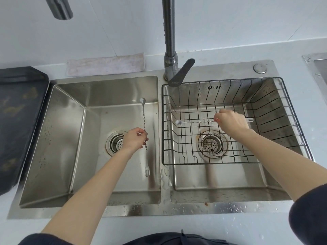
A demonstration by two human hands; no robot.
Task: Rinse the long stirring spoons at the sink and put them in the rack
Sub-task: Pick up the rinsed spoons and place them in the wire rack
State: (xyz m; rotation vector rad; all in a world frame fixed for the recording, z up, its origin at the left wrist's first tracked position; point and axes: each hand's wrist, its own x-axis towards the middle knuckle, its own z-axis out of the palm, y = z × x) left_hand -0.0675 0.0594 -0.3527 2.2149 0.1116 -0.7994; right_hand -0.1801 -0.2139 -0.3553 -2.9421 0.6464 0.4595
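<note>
Here the left hand [134,139] is over the left basin [70,138] of the double sink, fingers curled round the twisted shaft of a long spoon [144,128]. That spoon runs away from the person, bowl at the far end, small fork end nearest, just right of the drain [115,142]. The right hand [230,122] is inside the black wire rack [265,106] that sits in the right basin; its fingertips pinch the shaft of a second spoon [192,122], which lies crosswise, bowl to the left and fork end poking out past the hand on the right. The tap [170,50] stands behind, between the basins. A cloth [106,65] lies on the counter behind the left basin, and a dark tray [19,121] sits at the far left.
</note>
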